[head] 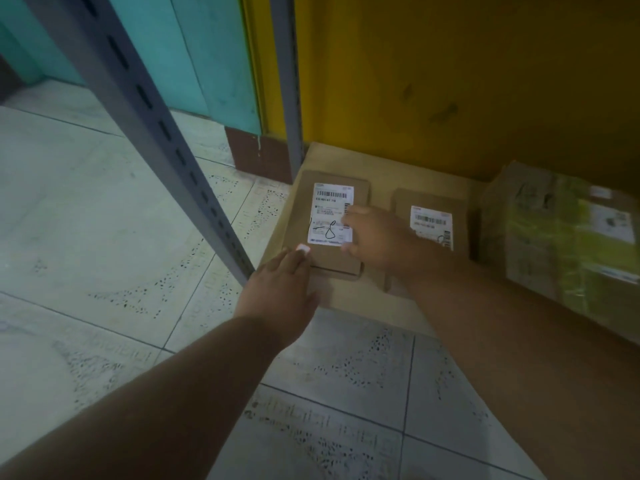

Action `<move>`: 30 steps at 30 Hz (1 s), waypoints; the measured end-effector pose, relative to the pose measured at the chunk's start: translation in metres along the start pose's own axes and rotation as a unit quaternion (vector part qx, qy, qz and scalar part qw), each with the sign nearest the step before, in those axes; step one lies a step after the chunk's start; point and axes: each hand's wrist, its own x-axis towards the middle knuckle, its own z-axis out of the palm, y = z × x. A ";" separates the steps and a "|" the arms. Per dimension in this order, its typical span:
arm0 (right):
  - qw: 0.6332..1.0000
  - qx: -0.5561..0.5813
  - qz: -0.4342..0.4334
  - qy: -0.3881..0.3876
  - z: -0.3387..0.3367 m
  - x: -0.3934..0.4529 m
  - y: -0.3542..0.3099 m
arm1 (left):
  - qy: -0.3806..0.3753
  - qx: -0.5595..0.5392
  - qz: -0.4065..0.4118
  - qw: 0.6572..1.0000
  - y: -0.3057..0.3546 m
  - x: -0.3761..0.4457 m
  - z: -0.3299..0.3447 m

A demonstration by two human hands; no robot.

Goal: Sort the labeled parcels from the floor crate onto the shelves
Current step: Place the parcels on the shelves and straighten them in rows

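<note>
A small brown cardboard parcel (330, 258) with a white barcode label lies flat on the lowest shelf board (384, 168), near the shelf's left front corner. My left hand (277, 292) touches its near left edge with the fingertips. My right hand (374, 237) rests on its right side, partly covering the label. A second labeled parcel (431, 209) lies just to the right, partly hidden by my right forearm. Whether either hand grips the parcel or only presses on it is unclear.
A grey slotted metal upright (166, 133) stands at the shelf's front left corner, a second post (287, 81) behind. A bigger box wrapped in yellow-green tape (554, 237) sits at the right. Pale floor tiles (104, 220) lie to the left and in front; a yellow wall is behind.
</note>
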 end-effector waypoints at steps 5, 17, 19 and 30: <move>1.000 0.000 0.010 0.024 0.004 0.006 -0.003 | 0.004 -0.014 -0.013 1.000 -0.006 0.006 0.004; 0.994 -0.053 0.098 0.020 -0.043 -0.040 0.047 | -0.007 0.009 0.079 0.997 0.044 0.009 -0.007; 0.989 -0.074 0.129 -0.011 -0.048 -0.050 0.062 | -0.007 0.000 0.127 0.992 0.066 0.020 -0.005; 0.986 -0.051 0.157 -0.034 -0.014 -0.056 0.063 | -0.068 0.048 0.192 0.978 0.083 0.040 0.004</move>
